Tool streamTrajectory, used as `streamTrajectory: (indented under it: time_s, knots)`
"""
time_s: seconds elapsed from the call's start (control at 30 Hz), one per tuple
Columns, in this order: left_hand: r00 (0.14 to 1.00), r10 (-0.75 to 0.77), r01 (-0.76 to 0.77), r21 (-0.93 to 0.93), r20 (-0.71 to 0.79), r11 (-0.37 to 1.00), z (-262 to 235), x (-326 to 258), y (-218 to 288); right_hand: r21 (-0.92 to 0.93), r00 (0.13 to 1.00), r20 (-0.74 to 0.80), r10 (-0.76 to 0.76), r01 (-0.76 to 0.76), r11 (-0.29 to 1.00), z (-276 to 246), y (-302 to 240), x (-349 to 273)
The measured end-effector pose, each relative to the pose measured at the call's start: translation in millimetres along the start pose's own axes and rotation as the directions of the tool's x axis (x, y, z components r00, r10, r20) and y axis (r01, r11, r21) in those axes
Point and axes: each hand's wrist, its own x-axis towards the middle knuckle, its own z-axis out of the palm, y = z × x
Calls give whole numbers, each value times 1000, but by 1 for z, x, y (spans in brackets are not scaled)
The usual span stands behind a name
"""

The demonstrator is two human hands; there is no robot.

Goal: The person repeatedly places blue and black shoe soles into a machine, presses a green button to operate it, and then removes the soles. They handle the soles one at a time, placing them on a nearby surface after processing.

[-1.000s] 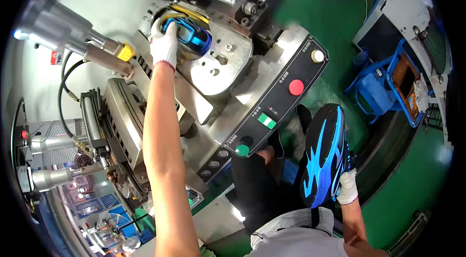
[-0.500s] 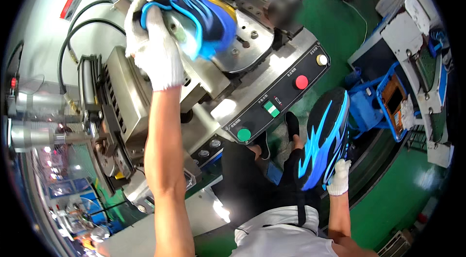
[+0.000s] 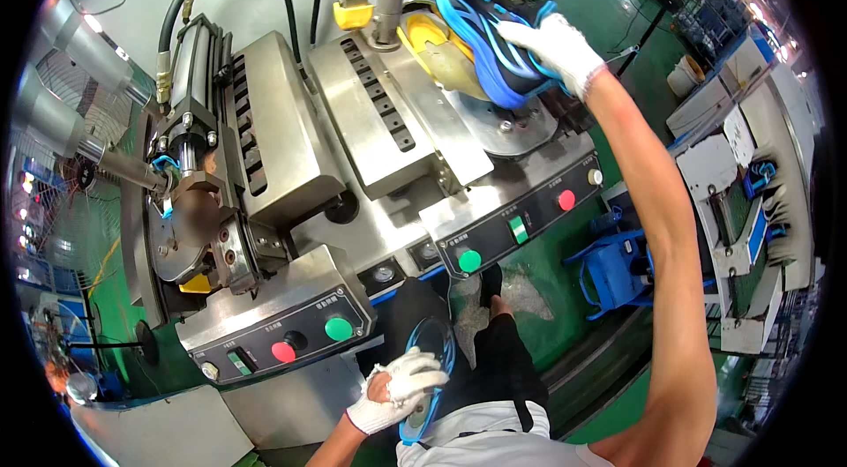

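since half a second ago the arms have traded places: the left one, then raised to the machine with a shoe, is now down by the legs, and the right one is up at the machine.

head view: the right hand (image 3: 556, 48), in a white glove, is closed over one end of a blue shoe (image 3: 481, 35) with its sole turned to the camera. the shoe rests against the yellow form (image 3: 437, 52) at the top of the steel machine, beyond the control panel (image 3: 520, 224). its long axis runs up-left from the hand, so the free end leads toward the form. the left hand (image 3: 401, 388), also gloved, grips a second shoe (image 3: 437, 348) seen edge-on in front of the dark trousers, well apart from the form; the right hand is much the nearer.
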Motion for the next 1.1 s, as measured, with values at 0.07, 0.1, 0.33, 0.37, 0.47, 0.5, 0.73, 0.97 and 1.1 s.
streamTrajectory:
  time_s: [0.07, 0.1, 0.33, 0.37, 0.47, 0.5, 0.73, 0.97, 1.1]
  knots:
    - [998, 35, -37, 44, 55, 998, 4, -13, -18, -134, 994, 109, -10, 24, 991, 33, -28, 55]
    - [996, 63, -70, 104, 63, 992, 5, -18, -23, -232, 996, 80, -25, 43, 972, 58, -33, 68]
    - [999, -14, 12, -64, -32, 998, -1, -35, -39, -644, 975, 214, -65, 191, 741, 161, 2, 111]
    - [997, 8, -16, -109, -73, 994, -2, -34, -43, -673, 982, 147, -121, 189, 715, 161, 7, 117]
    - [999, 1, -6, -151, -32, 988, -3, -31, -46, -667, 978, 183, -101, 199, 718, 160, 13, 122]
    - [1000, 7, -11, -168, -26, 986, -4, -31, -45, -645, 972, 216, -94, 214, 734, 156, 8, 124]
    - [997, -36, 29, -106, -64, 994, 4, -26, -25, -439, 957, 50, -286, 279, 854, 109, -35, 2]
    - [994, -35, 25, -97, -103, 995, 19, -30, -22, -55, 823, 76, -563, 568, 821, 164, 8, -273]
    - [995, -9, 11, 18, -99, 1000, 33, -21, -12, -450, 814, 381, -439, 578, 681, 207, 41, -287]
